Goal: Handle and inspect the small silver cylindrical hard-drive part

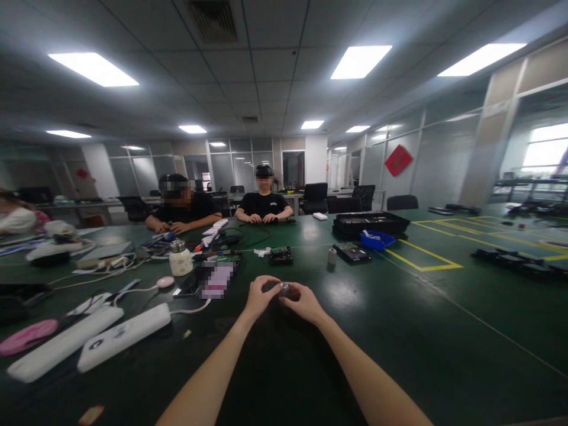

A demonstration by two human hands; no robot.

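Tray (378,243) beyond hands (261,299), perhaps paper (367,234) inside

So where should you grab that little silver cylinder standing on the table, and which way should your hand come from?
I'd hold the little silver cylinder by its upper sides, right hand, once free, coming from the near side. It stands upright, and its rounded wall should suit a pinch. A dark boxy device sits close on its right, so the near side looks roomier.
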